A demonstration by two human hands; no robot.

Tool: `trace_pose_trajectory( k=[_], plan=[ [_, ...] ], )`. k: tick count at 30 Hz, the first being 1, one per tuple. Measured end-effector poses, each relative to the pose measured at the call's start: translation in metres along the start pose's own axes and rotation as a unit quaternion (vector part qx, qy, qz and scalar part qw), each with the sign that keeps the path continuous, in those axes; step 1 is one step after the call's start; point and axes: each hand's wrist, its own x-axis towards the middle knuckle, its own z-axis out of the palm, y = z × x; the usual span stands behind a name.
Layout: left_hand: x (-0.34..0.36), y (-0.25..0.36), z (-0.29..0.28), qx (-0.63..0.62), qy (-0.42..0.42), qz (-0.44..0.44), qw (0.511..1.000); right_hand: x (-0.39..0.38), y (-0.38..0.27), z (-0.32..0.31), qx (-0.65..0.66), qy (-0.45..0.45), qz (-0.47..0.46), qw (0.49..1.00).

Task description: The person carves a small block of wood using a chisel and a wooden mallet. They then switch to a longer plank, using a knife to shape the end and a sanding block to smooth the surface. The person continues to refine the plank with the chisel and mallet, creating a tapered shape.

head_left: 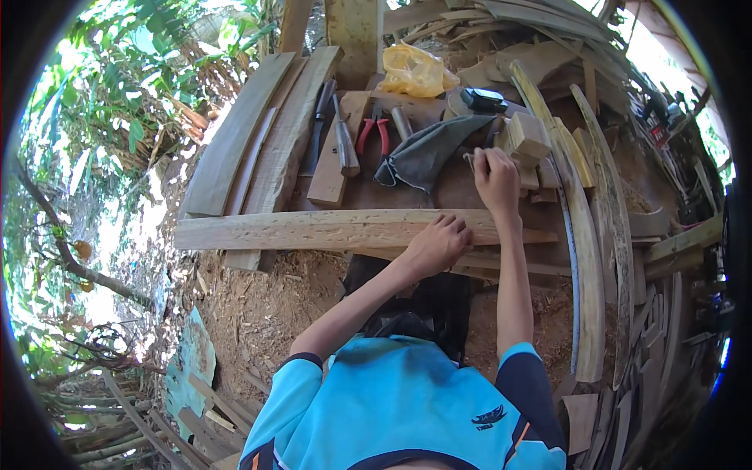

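Observation:
A long pale wooden plank (pixel 313 229) lies crosswise in front of me, its right end narrowing to a point. My left hand (pixel 440 244) is closed over the plank right of its middle, with the fingers curled on the far side. Beyond the plank, my right hand (pixel 496 176) is closed in a pinch; a small bit of something shows at its fingertips, too small to name. Right beside that hand are a grey cloth (pixel 431 153) and a stack of pale wooden blocks (pixel 529 137).
Past the plank lie red-handled pliers (pixel 374 133), a wooden-handled chisel (pixel 345 145) and another long dark tool (pixel 319 125). Wide boards (pixel 243 141) rest at left. A yellow plastic bag (pixel 417 72) and a dark device (pixel 483 100) sit farther back. Curved wood strips (pixel 580 258) stand at right.

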Motion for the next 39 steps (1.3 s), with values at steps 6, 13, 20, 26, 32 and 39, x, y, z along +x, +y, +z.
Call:
trace_pose_trajectory(
  k=[6,13,20,26,32,39],
  plan=[
    [0.003,0.000,0.003,0.008,-0.021,0.012,1.000,0.037,-0.043,0.037,0.039,-0.050,-0.107,0.992],
    [-0.011,0.002,0.000,-0.208,0.054,-0.041,0.976,0.093,-0.163,0.114,0.381,-0.329,0.000,0.864],
    [0.007,-0.012,0.047,0.009,0.039,0.003,0.999,0.098,-0.198,0.226,0.095,-0.258,0.115,0.955],
    [0.009,-0.006,-0.017,-0.355,-0.009,-0.246,0.902,0.107,-0.206,0.228,0.079,-0.250,0.266,0.928],
    [0.002,-0.024,0.008,-0.161,0.111,-0.029,0.980,0.112,-0.196,0.239,0.132,-0.257,0.256,0.923],
    [-0.015,-0.032,0.048,-0.429,0.068,-0.058,0.899,0.140,-0.170,0.212,0.325,-0.216,0.133,0.911]
  ],
)
